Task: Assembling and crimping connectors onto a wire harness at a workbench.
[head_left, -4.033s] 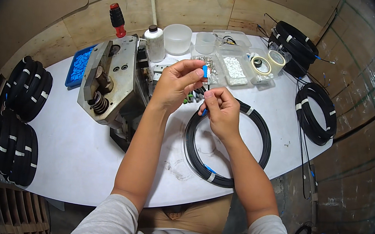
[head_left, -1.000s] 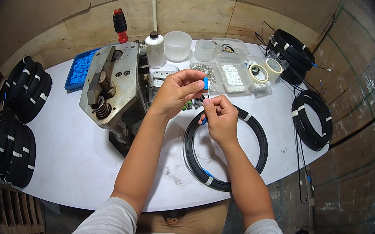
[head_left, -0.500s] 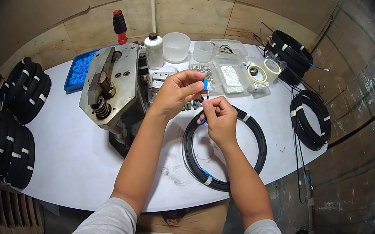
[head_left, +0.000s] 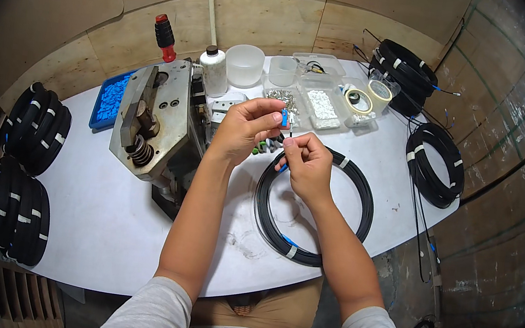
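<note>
My left hand (head_left: pixel 246 129) pinches a small blue connector housing (head_left: pixel 284 117) between thumb and fingertips, above the middle of the table. Close beside it, my right hand (head_left: pixel 308 167) is closed on a thin black cable (head_left: pixel 290 134) just below its white tip (head_left: pixel 292 119). The white tip stands upright right next to the blue piece; whether they touch I cannot tell. Below my right hand lies a large coil of black cable (head_left: pixel 363 220) bound with white tape. A bit of blue shows under the right fingers, mostly hidden.
A metal press (head_left: pixel 165 124) stands left of my hands, with a blue tray (head_left: pixel 94 116) of small blue parts behind it. Bins with metal pieces (head_left: pixel 279 96) and white pieces (head_left: pixel 321 105) sit ahead. More cable coils lie at left (head_left: pixel 16 208) and right (head_left: pixel 457 170).
The blue connector housing in my left hand has shifted slightly left and turned, showing more of its side. My right hand keeps its grip on the cable, nearly still.
</note>
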The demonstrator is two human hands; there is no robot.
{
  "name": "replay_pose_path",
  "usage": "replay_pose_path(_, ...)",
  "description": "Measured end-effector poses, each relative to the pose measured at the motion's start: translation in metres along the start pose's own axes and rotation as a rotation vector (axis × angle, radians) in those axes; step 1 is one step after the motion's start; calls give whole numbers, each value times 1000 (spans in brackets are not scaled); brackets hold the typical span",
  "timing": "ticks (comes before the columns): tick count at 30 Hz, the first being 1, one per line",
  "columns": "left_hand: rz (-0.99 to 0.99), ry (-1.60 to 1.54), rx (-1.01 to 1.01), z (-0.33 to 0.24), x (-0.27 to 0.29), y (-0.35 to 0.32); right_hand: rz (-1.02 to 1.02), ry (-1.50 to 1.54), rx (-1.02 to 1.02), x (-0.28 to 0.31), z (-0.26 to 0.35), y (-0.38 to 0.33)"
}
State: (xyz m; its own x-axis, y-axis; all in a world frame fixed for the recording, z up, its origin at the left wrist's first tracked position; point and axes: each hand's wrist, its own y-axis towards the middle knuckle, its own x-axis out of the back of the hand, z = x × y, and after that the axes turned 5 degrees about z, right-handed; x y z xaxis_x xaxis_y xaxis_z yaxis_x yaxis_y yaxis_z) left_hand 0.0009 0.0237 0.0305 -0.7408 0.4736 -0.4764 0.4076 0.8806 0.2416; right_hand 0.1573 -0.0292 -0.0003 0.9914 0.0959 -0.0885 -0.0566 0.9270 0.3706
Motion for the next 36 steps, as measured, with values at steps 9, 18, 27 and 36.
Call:
replay_pose_path(9,-16,38,-26,4,-2,2,2,0,-14,1,-2,0)
replay_pose_path(18,-19,55,-7,6,-1,3,26,-39,-38,2,0,0)
replay_pose_path(27,5,45,-22,6,-1,2,6,-8,-16,1,-2,0)
replay_pose_path(36,11,59,-14,5,-1,2,9,-14,-20,1,-3,-1)
